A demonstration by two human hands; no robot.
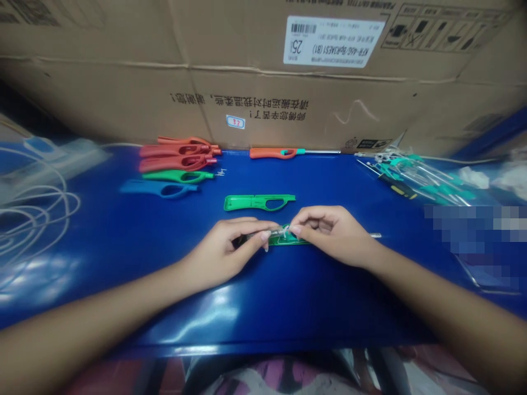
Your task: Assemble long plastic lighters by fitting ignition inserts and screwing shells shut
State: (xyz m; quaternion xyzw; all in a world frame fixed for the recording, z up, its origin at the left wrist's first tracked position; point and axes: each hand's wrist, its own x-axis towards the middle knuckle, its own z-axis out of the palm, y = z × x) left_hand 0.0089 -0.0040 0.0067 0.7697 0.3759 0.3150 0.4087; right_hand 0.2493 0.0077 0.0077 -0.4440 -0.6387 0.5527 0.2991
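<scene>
Head view looks down on a blue table [288,296] backed by a wall of cardboard boxes [263,82]. Near the middle of the table, the left hand [224,255] and the right hand [333,233] meet over a green lighter half-shell [294,240] that lies flat on the surface. The left hand's thumb and forefinger are pressed together, pinching a slim metal-tipped part [257,235] at the shell's left end. The right hand's fingertips are pinched on a small clear piece [286,230] just above the shell; a thin metal rod [374,236] juts out to the right from under that hand. Just beyond the hands lies a second green shell [259,202], empty and open side up. Farther left sits a row of orange, green and blue shells [177,164]. A finished orange lighter [284,153] lies along the boxes. At the far right is a heap of teal-ended rods [411,175], with a white cable [33,214] coiled at the left.
</scene>
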